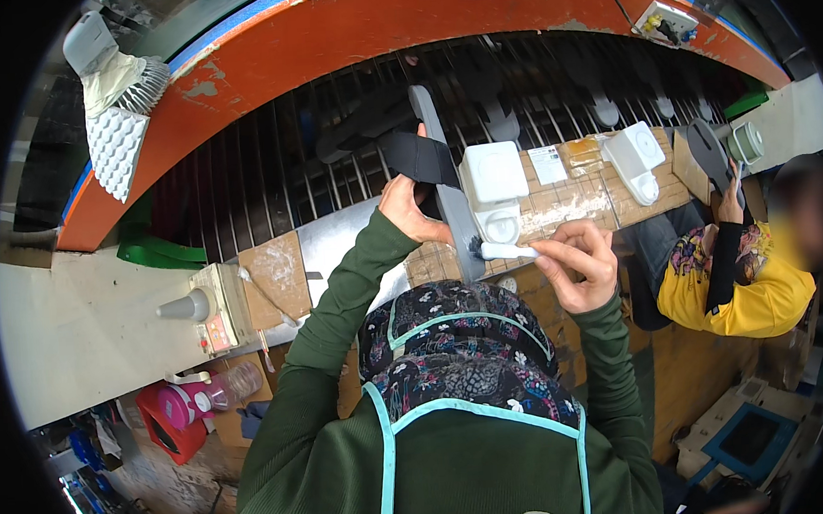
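Observation:
My left hand [407,211] grips a grey sandal [446,188] by its black strap and holds it up on edge in front of me. My right hand [579,262] pinches a small white-handled brush [504,249], whose dark bristles touch the sandal's lower edge. Just behind the sandal a white glue container [494,189] stands on a cardboard-covered bench [567,207].
A slatted conveyor [267,171] with dark sandals runs behind the bench under an orange curved rim [344,37]. At the right a person in a yellow top [748,286] holds up another dark sole [709,153]. A second white container [637,157] stands there. A control box [214,309] sits at left.

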The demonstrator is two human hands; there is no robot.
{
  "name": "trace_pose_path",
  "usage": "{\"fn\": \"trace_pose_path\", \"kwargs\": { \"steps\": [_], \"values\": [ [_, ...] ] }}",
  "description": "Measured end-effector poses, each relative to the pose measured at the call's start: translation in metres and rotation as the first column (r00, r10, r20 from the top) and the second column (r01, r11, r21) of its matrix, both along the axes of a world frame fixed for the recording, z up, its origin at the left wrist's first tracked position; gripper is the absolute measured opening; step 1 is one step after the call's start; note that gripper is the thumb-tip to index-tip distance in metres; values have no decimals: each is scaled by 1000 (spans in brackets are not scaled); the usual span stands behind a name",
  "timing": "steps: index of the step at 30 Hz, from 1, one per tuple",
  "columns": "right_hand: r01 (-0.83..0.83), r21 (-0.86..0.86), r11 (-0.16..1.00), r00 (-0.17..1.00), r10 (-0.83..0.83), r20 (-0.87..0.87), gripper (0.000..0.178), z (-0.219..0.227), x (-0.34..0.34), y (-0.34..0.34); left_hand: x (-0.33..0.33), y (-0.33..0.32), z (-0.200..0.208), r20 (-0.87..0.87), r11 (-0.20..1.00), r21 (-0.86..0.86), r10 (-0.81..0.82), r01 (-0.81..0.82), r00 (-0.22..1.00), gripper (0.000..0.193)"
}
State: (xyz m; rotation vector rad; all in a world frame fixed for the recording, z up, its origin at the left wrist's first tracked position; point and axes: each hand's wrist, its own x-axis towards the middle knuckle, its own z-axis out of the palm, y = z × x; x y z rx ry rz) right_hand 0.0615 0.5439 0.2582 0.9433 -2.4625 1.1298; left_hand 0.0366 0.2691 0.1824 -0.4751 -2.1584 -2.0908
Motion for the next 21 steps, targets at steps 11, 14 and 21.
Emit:
{"fn": "trace_pose_path", "kwargs": {
  "steps": [11,14,21],
  "values": [
    [-10,-20,1000,993,7,-120,25,9,-10,-12,5,15,-16,291,955,279,12,-97,957,113],
    [-25,-11,1000,993,24,-119,26,13,-13,-15,4,16,-30,271,921,377,-7,-99,963,99],
    [-51,16,999,984,53,-172,27,21,-18,-22,10,21,-49,370,838,530,-87,-133,925,81]
  ]
}}
